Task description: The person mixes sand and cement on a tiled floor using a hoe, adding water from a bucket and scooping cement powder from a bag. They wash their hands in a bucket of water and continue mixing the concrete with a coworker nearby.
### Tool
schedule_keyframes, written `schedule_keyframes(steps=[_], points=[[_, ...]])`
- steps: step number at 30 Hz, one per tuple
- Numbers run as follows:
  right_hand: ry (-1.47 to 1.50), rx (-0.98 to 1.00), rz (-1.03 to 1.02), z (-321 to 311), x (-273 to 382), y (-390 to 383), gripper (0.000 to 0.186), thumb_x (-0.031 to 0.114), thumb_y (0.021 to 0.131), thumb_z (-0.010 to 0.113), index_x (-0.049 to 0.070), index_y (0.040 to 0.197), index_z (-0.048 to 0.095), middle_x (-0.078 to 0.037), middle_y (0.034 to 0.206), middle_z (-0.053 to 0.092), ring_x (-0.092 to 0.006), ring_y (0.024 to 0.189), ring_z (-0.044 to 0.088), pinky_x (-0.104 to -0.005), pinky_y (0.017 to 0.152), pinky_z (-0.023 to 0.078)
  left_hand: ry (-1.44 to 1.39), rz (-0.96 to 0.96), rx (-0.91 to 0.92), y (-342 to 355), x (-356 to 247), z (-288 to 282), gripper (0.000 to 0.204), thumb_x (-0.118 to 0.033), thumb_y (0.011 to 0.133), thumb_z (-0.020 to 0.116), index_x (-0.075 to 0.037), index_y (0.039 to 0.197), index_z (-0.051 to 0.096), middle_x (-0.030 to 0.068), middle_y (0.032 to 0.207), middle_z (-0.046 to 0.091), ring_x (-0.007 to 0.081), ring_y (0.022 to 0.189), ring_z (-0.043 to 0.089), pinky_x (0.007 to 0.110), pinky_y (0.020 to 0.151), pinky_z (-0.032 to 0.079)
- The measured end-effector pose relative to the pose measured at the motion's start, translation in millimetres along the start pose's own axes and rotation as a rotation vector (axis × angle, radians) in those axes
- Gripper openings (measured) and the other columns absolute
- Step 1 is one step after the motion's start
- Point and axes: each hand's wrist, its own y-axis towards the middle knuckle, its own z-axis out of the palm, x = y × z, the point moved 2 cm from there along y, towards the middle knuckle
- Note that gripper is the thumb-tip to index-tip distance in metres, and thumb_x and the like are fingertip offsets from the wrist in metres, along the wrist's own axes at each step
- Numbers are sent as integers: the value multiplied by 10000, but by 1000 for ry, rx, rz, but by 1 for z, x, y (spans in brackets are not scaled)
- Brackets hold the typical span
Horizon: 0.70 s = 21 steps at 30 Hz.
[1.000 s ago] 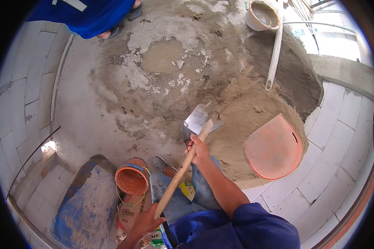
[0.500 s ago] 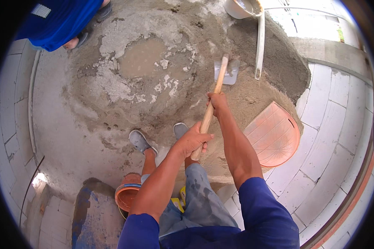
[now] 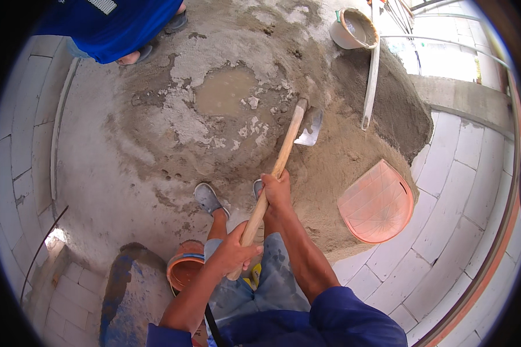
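Both of my hands grip the wooden handle of a hoe (image 3: 289,137). My left hand (image 3: 235,251) is wrapped round the handle near its butt end, over my thighs. My right hand (image 3: 277,190) is closed farther up the shaft. The hoe's metal blade (image 3: 311,128) is at the sand (image 3: 336,144), right of a ring of grey cement and sand (image 3: 179,124). Whether its edge digs in is hard to tell. Inside that ring lies a pool of murky water (image 3: 226,91).
An orange plastic pan (image 3: 376,202) rests on the sand at right. A white bucket (image 3: 353,29) and a long pale strip (image 3: 371,87) are at the far right. Another person in blue (image 3: 116,23) stands far left. Stacked orange buckets (image 3: 185,269) sit by my left leg.
My hands have drawn the hoe back toward my body and left. Its blade has turned and come nearer the cement ring. The whole view has shifted slightly.
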Motion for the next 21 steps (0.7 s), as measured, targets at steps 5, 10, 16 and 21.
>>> schedule_keyframes(steps=[5, 10, 16, 21], points=[[211, 211, 86, 30, -24, -82, 446, 34, 875, 627, 80, 1219, 348, -79, 808, 526, -171, 508, 555, -331, 439, 507, 48, -35, -53, -71, 48, -39, 738, -79, 877, 721, -69, 1505, 335, 11, 777, 566, 82, 542, 524, 251, 478, 440], [333, 207, 242, 25, -14, -108, 411, 38, 887, 637, 95, 1199, 376, -87, 802, 536, -190, 554, 591, -354, 467, 534, 183, -17, -108, -82, 57, -38, 759, -71, 876, 732, -41, 1508, 314, 14, 799, 583, 75, 585, 546, 241, 519, 439], [544, 270, 133, -39, 22, -102, 301, 104, 909, 663, 105, 1115, 443, -54, 726, 525, -176, 527, 571, -347, 450, 524, 578, 178, -78, -74, 74, -3, 755, -104, 889, 718, -27, 1523, 314, 109, 1143, 616, 154, 1010, 608, 287, 876, 486], [262, 63, -14, -89, 43, -26, 263, 142, 915, 672, 98, 1045, 447, -51, 700, 512, -162, 496, 546, -344, 391, 481, 368, 293, 30, -21, 91, 38, 819, -118, 892, 698, 2, 1560, 238, 195, 1300, 574, 189, 1109, 597, 292, 942, 475]])
